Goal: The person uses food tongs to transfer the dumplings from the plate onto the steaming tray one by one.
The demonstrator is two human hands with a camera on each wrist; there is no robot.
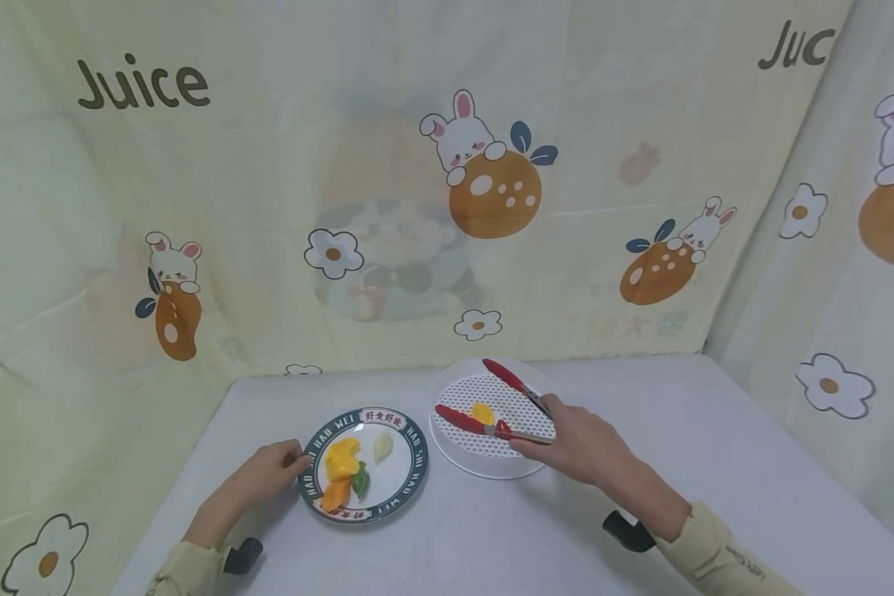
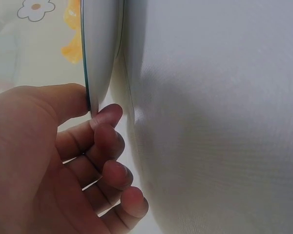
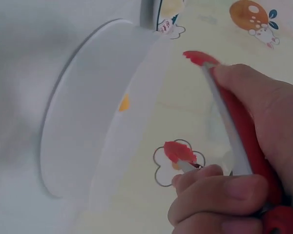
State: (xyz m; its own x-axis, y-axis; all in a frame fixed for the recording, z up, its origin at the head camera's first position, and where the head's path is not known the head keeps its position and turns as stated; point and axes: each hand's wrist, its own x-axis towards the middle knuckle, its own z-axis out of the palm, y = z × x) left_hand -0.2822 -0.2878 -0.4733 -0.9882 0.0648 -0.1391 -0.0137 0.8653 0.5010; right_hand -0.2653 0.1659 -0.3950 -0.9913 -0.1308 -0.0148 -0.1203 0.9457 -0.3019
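Observation:
My left hand (image 1: 264, 473) pinches the left rim of a round white plate (image 1: 417, 455) with a dark green lettered border. In the left wrist view the thumb (image 2: 68, 100) lies on the plate's face and the forefinger behind its edge. On the plate are yellow pieces (image 1: 343, 458), an orange piece (image 1: 335, 497), a green piece (image 1: 360, 480) and a pale piece (image 1: 383, 447). My right hand (image 1: 584, 443) grips red-tipped metal tongs (image 3: 229, 124), their arms spread wide over a white perforated tray (image 1: 484, 469). A yellow piece (image 1: 483, 412) lies in the tray, beside a small red bit (image 1: 502, 427).
Plate and tray stand side by side on a white-covered table (image 1: 484, 538). A printed curtain (image 1: 387, 165) with rabbits and flowers hangs behind the table, and another stretch (image 1: 827, 290) runs along the right side.

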